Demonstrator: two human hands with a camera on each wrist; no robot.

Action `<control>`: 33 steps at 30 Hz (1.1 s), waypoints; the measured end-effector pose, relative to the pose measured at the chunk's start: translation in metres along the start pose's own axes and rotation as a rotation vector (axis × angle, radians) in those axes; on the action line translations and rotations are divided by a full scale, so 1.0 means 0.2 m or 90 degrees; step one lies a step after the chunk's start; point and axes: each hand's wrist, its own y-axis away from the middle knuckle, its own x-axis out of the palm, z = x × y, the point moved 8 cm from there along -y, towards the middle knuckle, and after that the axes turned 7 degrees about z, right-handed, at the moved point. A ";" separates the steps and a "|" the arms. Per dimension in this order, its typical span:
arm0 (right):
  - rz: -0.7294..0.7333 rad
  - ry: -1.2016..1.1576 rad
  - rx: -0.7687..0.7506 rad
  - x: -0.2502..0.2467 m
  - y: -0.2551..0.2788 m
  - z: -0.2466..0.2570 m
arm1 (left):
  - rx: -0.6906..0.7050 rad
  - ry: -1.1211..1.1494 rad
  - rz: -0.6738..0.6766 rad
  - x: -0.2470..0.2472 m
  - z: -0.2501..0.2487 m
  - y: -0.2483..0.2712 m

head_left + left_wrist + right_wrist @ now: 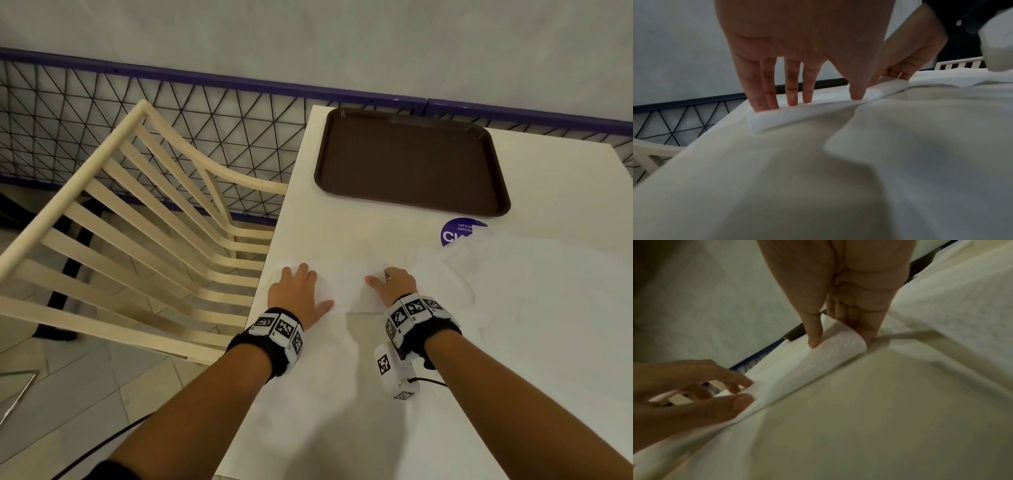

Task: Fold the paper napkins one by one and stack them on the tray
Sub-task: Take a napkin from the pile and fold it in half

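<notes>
Pressing napkin [342,287] near table [342,411] edge, both hands

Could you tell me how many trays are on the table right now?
1. The brown tray sits at the far side of the table, beyond both hands, with nothing on it. No other tray shows.

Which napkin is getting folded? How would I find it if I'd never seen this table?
Start at the brown plastic tray on the white table. Come toward the person, near the table's left edge: the white paper napkin being folded lies under both hands. The other napkins lie loose to its right, untouched.
</notes>
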 end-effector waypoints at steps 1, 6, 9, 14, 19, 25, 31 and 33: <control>-0.026 -0.038 -0.028 -0.01 0.03 0.01 | 0.002 -0.006 -0.005 0.00 0.00 0.00; -0.203 0.288 -0.347 0.11 0.32 0.17 | 0.005 -0.021 -0.023 0.01 0.00 0.01; -0.066 0.451 -0.391 0.38 0.40 0.15 | 0.005 -0.034 -0.035 0.01 0.00 0.02; 0.060 0.433 -0.306 0.50 0.38 0.07 | 0.008 -0.039 -0.039 0.01 -0.01 0.02; 0.070 0.431 -0.204 0.38 0.37 -0.02 | 0.019 -0.037 -0.052 0.01 -0.01 0.02; 0.139 0.439 -0.165 0.28 0.35 -0.07 | 0.014 -0.044 -0.041 0.01 -0.01 0.05; 0.169 0.523 -0.137 0.28 0.33 -0.01 | 0.226 -0.125 -0.061 0.08 -0.34 0.18; 0.180 0.529 -0.130 0.27 0.32 0.01 | 0.213 -0.101 -0.041 0.12 -0.37 0.19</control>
